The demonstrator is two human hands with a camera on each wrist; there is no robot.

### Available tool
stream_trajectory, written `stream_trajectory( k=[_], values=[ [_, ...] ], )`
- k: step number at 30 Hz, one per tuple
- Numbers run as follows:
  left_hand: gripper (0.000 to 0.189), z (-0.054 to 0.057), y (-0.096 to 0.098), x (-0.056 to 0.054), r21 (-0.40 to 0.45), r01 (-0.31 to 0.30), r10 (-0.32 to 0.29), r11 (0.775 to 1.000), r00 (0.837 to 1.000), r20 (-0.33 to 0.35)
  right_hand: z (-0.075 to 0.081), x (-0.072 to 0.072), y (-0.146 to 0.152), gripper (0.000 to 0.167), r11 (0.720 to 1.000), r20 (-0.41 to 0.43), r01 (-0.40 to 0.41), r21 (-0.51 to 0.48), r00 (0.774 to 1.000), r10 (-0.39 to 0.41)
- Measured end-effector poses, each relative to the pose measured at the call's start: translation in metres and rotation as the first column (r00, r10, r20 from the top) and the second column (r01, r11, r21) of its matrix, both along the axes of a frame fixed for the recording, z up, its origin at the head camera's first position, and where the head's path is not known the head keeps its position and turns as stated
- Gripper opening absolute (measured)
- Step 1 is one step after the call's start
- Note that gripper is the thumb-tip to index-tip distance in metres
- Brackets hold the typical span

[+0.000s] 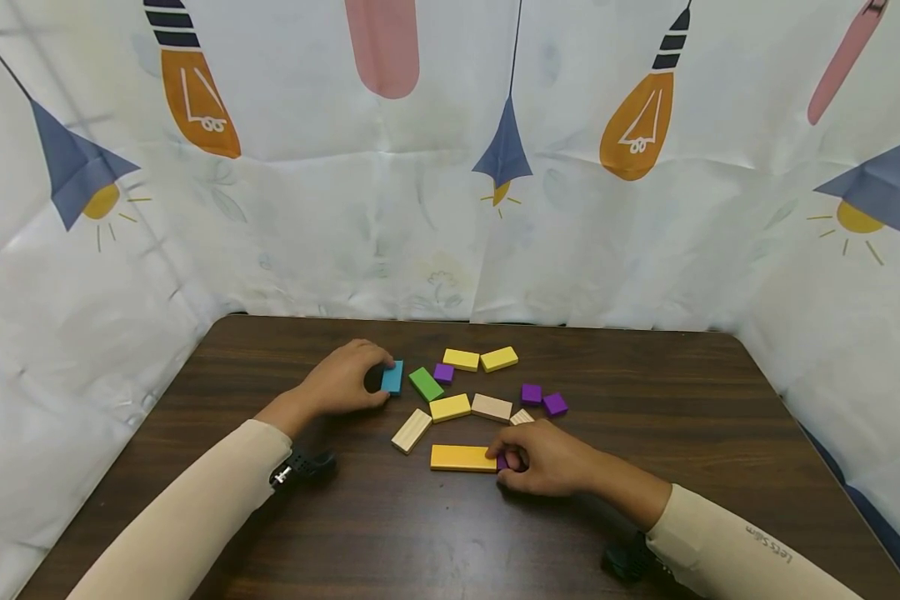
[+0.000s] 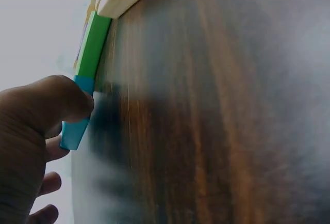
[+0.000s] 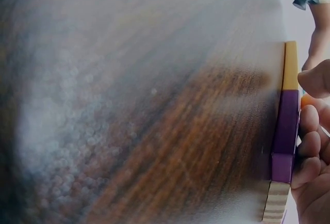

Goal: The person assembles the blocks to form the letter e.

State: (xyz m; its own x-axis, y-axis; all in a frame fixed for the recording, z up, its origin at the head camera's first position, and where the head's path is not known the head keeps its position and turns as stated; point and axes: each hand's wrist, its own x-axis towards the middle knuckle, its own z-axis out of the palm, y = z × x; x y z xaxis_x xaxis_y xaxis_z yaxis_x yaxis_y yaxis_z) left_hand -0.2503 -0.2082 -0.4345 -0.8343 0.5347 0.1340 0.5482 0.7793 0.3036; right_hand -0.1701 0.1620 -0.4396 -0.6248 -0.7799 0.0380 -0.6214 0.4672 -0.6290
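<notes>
White cloth printed with orange bulbs and blue lamp shades hangs behind and beside the dark wooden desk [image 1: 645, 467], and you work near its middle, closer to the far edge than to the near one.

Your left hand [image 1: 342, 382] lies left of the scatter of flat painted wooden blocks, thumb and fingers curled round the end of the small turquoise rectangular block [image 1: 392, 377]; the left wrist view shows the thumb pressed on its broad face with the green rectangular block [image 1: 426, 383] just beyond it. Your right hand [image 1: 543, 457] sits nearer the front edge, fingers pinching a small purple square block [image 3: 285, 136] that touches the right end of the long orange-yellow plank [image 1: 462, 457]. A pale natural-wood block [image 3: 276, 202] lies just beside the purple one in the right wrist view.

You can judge these pieces as light, rigid and smooth-painted, so they should slide easily on the desk and could slip from a loose pinch. Take each by its two long side faces rather than by the corners. The plank, being longest, is best gripped near its middle so that it does not swing.
</notes>
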Motion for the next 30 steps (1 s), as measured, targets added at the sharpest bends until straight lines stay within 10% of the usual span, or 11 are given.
stream_trajectory(
  k=[30],
  values=[
    [0.041, 0.012, 0.021, 0.070, 0.105, 0.302, -0.298, 0.947, 0.953, -0.059, -0.001, 0.001, -0.001, 0.022, 1.000, -0.021, 0.023, 0.008, 1.000, -0.023]
  ],
)
